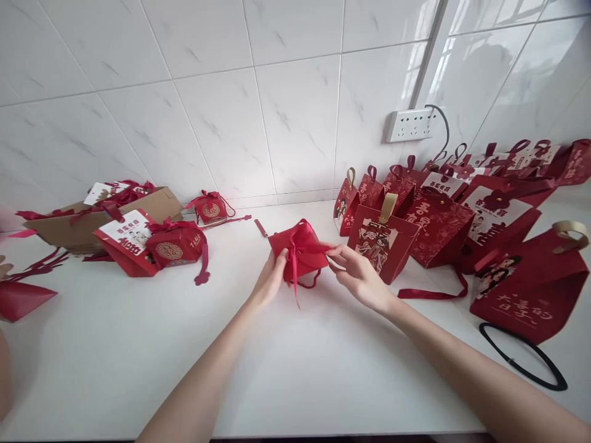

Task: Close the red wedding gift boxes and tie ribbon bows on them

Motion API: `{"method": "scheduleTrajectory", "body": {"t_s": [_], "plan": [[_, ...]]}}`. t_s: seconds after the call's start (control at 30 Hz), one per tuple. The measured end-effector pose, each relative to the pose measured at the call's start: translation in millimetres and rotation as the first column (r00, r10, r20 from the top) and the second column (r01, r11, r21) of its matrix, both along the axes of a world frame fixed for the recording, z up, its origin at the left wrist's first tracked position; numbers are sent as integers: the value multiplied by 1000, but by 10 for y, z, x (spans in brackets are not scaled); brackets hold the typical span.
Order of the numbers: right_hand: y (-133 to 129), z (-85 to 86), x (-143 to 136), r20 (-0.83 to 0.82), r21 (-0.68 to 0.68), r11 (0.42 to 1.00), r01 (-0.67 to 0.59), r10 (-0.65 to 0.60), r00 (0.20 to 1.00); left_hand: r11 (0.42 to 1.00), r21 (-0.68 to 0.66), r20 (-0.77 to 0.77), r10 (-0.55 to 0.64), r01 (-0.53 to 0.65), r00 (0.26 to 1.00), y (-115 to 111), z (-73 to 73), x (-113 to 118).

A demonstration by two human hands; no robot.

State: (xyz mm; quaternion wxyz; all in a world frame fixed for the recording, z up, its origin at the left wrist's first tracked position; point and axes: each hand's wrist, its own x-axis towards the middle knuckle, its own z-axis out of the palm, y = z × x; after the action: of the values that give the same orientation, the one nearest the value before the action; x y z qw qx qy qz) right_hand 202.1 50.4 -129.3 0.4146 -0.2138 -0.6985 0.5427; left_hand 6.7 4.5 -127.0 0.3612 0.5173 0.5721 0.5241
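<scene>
A small red gift box (305,263) with a pink-red ribbon bow (302,239) on top is in front of me, a dark red cord hanging below it. My left hand (271,274) grips the box's left side, thumb on the near face. On the right, my right hand (357,274) has its fingertips pinched on the end of a bow loop, close to the box's corner. A short dark red strip (261,228) lies on the table just behind the box.
Finished-looking red gift boxes (438,224) crowd the right side, with a black band (521,357) near them. At left stand a cardboard box (69,231) of ribbons and more red boxes (178,246). Another person's hand (4,269) shows at the left edge. A power strip (413,125) is on the tiled wall.
</scene>
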Motion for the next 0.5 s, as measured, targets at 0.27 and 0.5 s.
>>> {"method": "scheduleTrajectory", "body": {"t_s": [0.27,0.5], "plan": [[-13,41,18,85,-133,987,87,-76,994,955,178,-390,290,-237,874,-16,-65,23],[-60,65,-46,211,98,980,170,-188,959,982,130,12,-139,136,990,-32,-90,39]]}}
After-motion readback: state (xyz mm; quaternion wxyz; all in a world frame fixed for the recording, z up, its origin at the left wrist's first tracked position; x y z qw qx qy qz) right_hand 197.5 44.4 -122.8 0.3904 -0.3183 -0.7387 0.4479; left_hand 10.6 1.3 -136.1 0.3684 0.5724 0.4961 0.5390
